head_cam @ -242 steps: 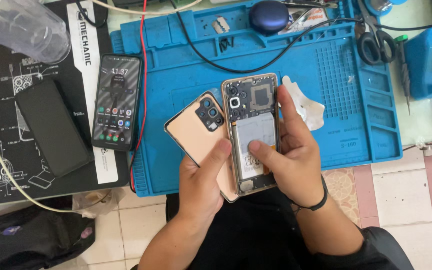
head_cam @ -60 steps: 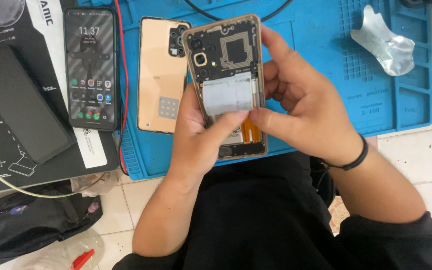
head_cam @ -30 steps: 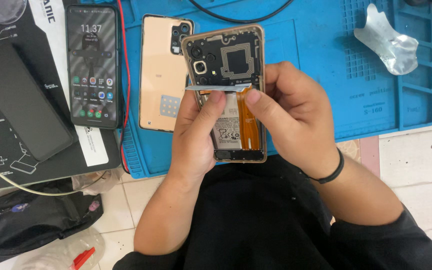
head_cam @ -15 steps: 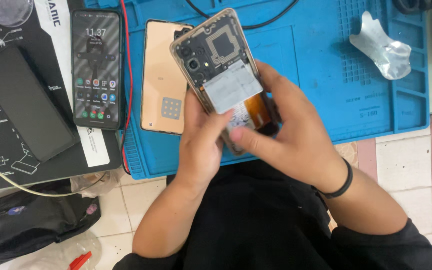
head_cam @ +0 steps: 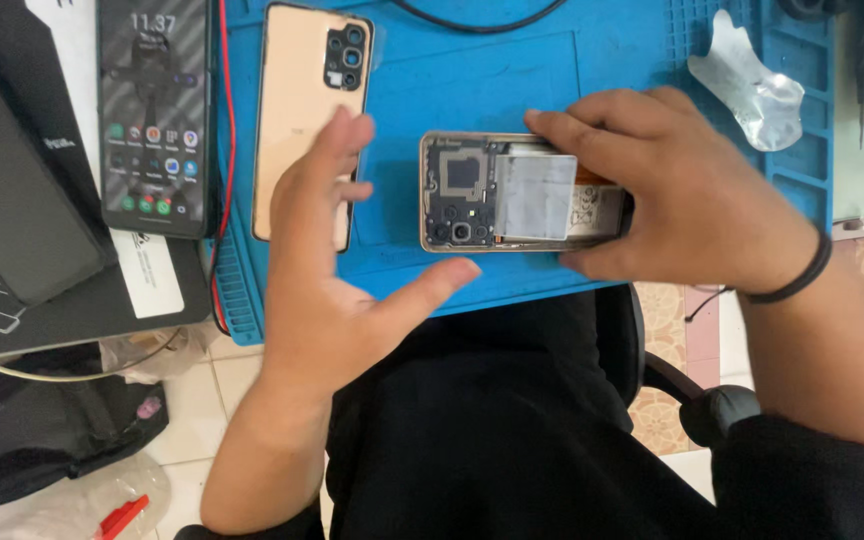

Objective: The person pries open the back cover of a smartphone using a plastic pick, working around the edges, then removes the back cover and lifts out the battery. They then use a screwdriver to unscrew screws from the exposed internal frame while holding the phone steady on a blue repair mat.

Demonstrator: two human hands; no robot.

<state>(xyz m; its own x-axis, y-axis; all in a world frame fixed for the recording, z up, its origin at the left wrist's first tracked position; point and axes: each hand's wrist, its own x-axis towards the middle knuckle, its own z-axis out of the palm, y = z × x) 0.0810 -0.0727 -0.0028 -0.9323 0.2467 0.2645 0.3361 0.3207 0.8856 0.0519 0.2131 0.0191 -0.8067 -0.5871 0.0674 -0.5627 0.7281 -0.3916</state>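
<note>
Now; right hand (head_cam: 692, 190) grips opened phone (head_cam: 497, 192) on mat (head_cam: 512, 60); left hand (head_cam: 337, 270) spread beside it

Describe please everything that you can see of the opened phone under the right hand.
The opened phone lies flat and sideways on the blue repair mat, back cover off. A gold frame rings a dark inner plate with camera lenses at its left end; a grey, foil-like sheet covers the middle, a pale battery showing beside it. The right hand grips its right end. The left hand hovers open beside it, apparently not touching.
</note>
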